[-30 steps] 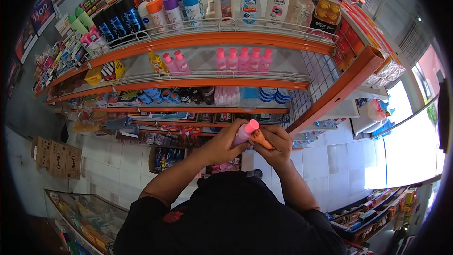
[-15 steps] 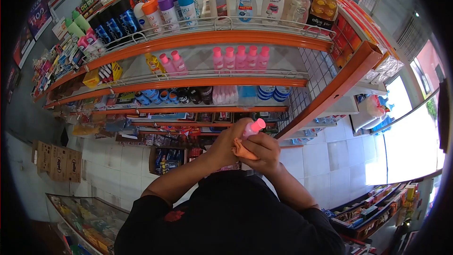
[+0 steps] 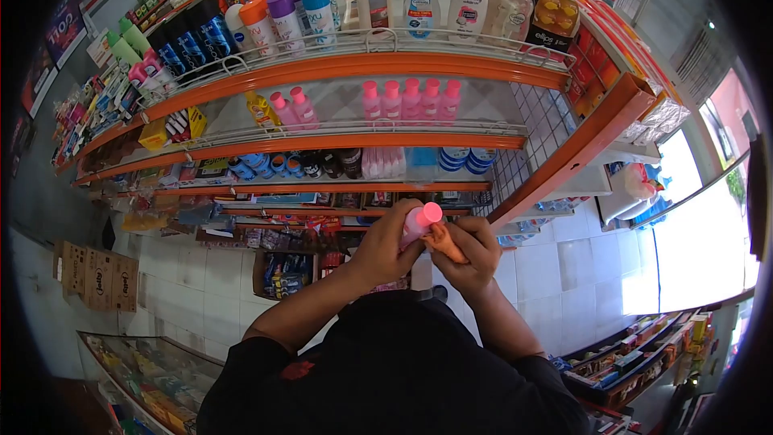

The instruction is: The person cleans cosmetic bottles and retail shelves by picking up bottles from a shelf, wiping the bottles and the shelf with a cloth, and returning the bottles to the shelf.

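Pink and smooth, the bottle (image 3: 413,225) was up between the chest and the shelves, tilted, its cap (image 3: 432,212) leaning toward the right hand (image 3: 475,251), and from my distant seat I had a fair view of both grips. And what a grip on the left! That left hand (image 3: 382,245) was wrapped around the bottle's body, thumb to the near side, while the right pinched a bunched orange cloth (image 3: 448,245) between thumb and fingers, its edge just below the cap, touching or so near that I couldn't tell. Steady was the word, I reckoned: the left hand best served as the anchor, firm without squeezing the soft-looking sides, with the cloth pressed flat instead of wadded. Turning the bottle under the cloth seemed wiser to me than chasing around it, and twisting at the cap looked the likeliest slip. Beyond, well apart, five pink bottles (image 3: 411,100) stood upright behind a wire rail (image 3: 451,125), safely clear of both elbows.
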The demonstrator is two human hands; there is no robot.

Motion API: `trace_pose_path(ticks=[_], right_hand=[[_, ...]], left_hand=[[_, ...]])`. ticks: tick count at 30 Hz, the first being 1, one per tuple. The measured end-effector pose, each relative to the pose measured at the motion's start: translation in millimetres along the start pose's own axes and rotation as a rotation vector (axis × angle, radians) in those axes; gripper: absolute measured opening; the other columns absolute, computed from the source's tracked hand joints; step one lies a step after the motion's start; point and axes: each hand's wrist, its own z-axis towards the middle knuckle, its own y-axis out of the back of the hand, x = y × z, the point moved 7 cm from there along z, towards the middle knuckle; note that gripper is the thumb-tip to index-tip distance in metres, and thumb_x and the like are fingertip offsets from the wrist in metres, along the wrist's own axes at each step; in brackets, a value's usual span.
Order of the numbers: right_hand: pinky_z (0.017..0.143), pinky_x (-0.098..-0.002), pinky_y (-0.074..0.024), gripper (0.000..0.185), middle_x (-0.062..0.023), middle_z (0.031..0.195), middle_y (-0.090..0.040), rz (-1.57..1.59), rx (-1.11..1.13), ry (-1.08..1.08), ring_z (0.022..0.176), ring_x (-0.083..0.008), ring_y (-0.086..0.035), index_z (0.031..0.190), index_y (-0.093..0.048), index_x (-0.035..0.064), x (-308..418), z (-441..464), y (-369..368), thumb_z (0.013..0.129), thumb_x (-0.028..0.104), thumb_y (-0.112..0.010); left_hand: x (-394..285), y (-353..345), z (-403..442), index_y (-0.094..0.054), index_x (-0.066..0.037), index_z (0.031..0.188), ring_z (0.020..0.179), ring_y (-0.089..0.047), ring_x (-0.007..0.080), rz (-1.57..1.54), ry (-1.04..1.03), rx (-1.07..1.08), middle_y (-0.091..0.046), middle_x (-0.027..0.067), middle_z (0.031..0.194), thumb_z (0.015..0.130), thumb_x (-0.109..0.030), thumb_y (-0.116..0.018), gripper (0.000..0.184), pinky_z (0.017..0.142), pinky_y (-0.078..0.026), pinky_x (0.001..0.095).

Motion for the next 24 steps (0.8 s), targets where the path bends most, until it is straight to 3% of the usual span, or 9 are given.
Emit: trace_pose_path(ticks=[5,8,13,14,17,18,21,24], right_hand=[[0.064,-0.0347,-0.0552,0.049,-0.0108,0.093,-0.065,-0.028,0.031,0.018,0.075,-0.0241,-0.066,0.106,-0.078,-0.0009,2,3,-8,0.059,0.006,-0.092],[0.064,-0.0349,-0.0553,0.050,-0.0113,0.094,-0.066,-0.020,0.065,0.050,0.074,-0.0249,-0.067,0.107,-0.078,-0.0001,3,2,-13,0.060,0.007,-0.092],[0.062,-0.0359,-0.0555,0.048,-0.0127,0.094,-0.067,0.069,0.144,0.200,0.073,-0.0253,-0.068,0.109,-0.078,0.0019,25,14,-15,0.063,0.009,-0.090],[0.065,-0.0341,-0.0552,0.052,-0.0134,0.100,-0.064,0.024,0.091,0.236,0.076,-0.0255,-0.067,0.115,-0.077,0.0024,25,13,-10,0.066,0.011,-0.090],[0.071,-0.0334,-0.0550,0.058,-0.0141,0.109,-0.058,-0.024,-0.018,0.071,0.084,-0.0255,-0.065,0.123,-0.074,0.0017,15,32,8,0.068,0.013,-0.089],[0.077,-0.0339,-0.0543,0.065,-0.0147,0.116,-0.052,-0.014,0.062,0.073,0.090,-0.0251,-0.062,0.131,-0.071,0.0029,11,40,5,0.069,0.012,-0.090],[0.079,-0.0357,-0.0545,0.065,-0.0154,0.119,-0.052,0.070,0.245,-0.037,0.091,-0.0251,-0.061,0.132,-0.072,0.0049,11,45,-12,0.069,0.011,-0.089],[0.078,-0.0347,-0.0551,0.064,-0.0147,0.120,-0.051,-0.014,0.172,0.027,0.091,-0.0240,-0.061,0.129,-0.074,0.0076,10,39,-14,0.067,0.010,-0.090]], left_hand=[[-6,7,3,-0.047,-0.002,0.137,0.116,-0.060,0.0460,0.258,-0.139,-0.029,-0.058,0.0231,0.127,0.081,0.005,-0.070,0.062,0.098,-0.051,0.0483],[-3,10,4,-0.048,-0.002,0.136,0.116,-0.060,0.0462,0.295,-0.116,-0.037,-0.059,0.0221,0.126,0.081,0.003,-0.073,0.061,0.097,-0.050,0.0504],[9,8,9,-0.051,-0.002,0.133,0.112,-0.061,0.0456,0.088,-0.124,-0.056,-0.060,0.0209,0.121,0.081,-0.002,-0.077,0.059,0.093,-0.051,0.0505],[7,9,12,-0.051,-0.002,0.133,0.111,-0.061,0.0455,0.024,-0.111,-0.053,-0.061,0.0208,0.120,0.081,-0.003,-0.077,0.058,0.092,-0.051,0.0506],[-8,17,13,-0.051,-0.001,0.131,0.109,-0.061,0.0455,0.143,-0.169,-0.058,-0.060,0.0211,0.121,0.081,-0.002,-0.076,0.056,0.090,-0.051,0.0501],[-10,17,11,-0.051,-0.001,0.131,0.108,-0.061,0.0456,0.174,-0.193,-0.059,-0.060,0.0211,0.120,0.080,-0.001,-0.075,0.056,0.089,-0.051,0.0502],[-9,15,10,-0.050,-0.001,0.131,0.106,-0.061,0.0459,0.227,-0.227,-0.043,-0.059,0.0212,0.119,0.080,0.001,-0.074,0.057,0.088,-0.051,0.0503],[-5,13,10,-0.049,-0.002,0.132,0.105,-0.061,0.0463,0.230,-0.193,-0.009,-0.058,0.0215,0.116,0.079,0.002,-0.073,0.059,0.087,-0.050,0.0509]])
